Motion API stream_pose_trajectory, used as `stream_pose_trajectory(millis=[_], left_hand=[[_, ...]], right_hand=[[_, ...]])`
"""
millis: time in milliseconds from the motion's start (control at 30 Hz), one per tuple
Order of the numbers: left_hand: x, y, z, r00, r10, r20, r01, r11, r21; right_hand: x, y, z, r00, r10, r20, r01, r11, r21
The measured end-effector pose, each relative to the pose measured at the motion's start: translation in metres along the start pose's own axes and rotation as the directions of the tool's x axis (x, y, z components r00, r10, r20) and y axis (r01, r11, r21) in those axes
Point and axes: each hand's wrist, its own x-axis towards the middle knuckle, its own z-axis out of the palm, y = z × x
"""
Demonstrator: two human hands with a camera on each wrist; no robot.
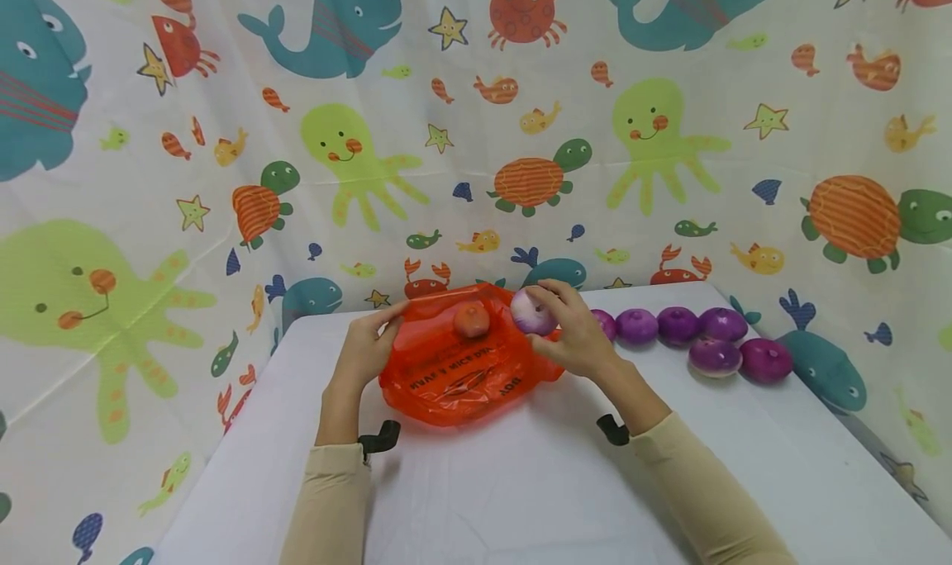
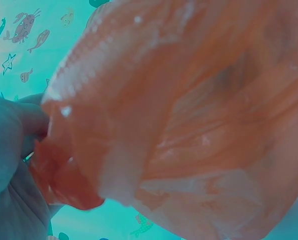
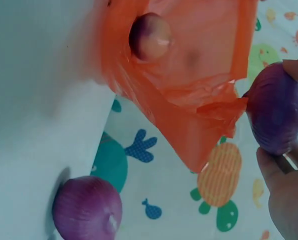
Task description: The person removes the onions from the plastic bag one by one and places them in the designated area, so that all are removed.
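Note:
An orange-red plastic bag (image 1: 446, 387) with dark printed lettering lies over the table, its mouth held up toward the back. My left hand (image 1: 364, 350) pinches the bag's left edge between thumb and fingers; in the left wrist view the crumpled film (image 2: 114, 115) fills most of the picture. In my right hand (image 1: 580, 338) is a purple onion (image 1: 532, 312), gripped by thumb and fingertips at the bag's right edge. Another onion (image 1: 472, 320) sits inside the bag, also visible in the right wrist view through the open mouth.
To the right, several purple onions (image 1: 720, 357) are grouped on the white table (image 1: 506, 499) near its back right edge. One of these onions (image 3: 88, 209) shows in the right wrist view. Behind the table hangs a curtain (image 1: 461, 94) printed with sea animals.

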Motion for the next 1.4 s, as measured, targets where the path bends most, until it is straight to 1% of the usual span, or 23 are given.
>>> stream_pose_trajectory(millis=[133, 300, 500, 667, 967, 1100, 1400], left_hand=[[0.000, -0.001, 0.000, 1.000, 0.000, -0.003, 0.000, 1.000, -0.003], [-0.001, -0.001, -0.001, 1.000, -0.005, -0.001, 0.005, 1.000, -0.005], [-0.001, -0.001, 0.000, 1.000, -0.004, 0.005, 0.004, 1.000, -0.021], [-0.002, 0.001, 0.000, 1.000, -0.010, 0.007, 0.011, 1.000, -0.029], [-0.001, 0.003, -0.001, 1.000, -0.018, 0.002, 0.018, 1.000, 0.005], [-0.001, 0.003, -0.001, 1.000, -0.021, 0.004, 0.021, 1.000, 0.000], [-0.001, 0.001, 0.000, 1.000, -0.016, 0.002, 0.016, 1.000, -0.010]], right_hand=[[0.000, 0.004, -0.004, 1.000, 0.015, -0.010, -0.015, 1.000, -0.005], [-0.003, 0.009, -0.009, 0.998, 0.059, 0.000, -0.059, 0.998, -0.013], [-0.006, 0.016, -0.016, 0.998, 0.067, -0.010, -0.068, 0.997, -0.039], [-0.008, 0.021, -0.021, 0.996, 0.090, 0.001, -0.090, 0.995, -0.051], [-0.014, 0.028, -0.032, 0.993, 0.115, 0.016, -0.113, 0.989, -0.091], [-0.017, 0.032, -0.037, 0.991, 0.132, 0.016, -0.129, 0.986, -0.101], [-0.023, 0.043, -0.049, 0.993, 0.119, -0.015, -0.120, 0.987, -0.110]])
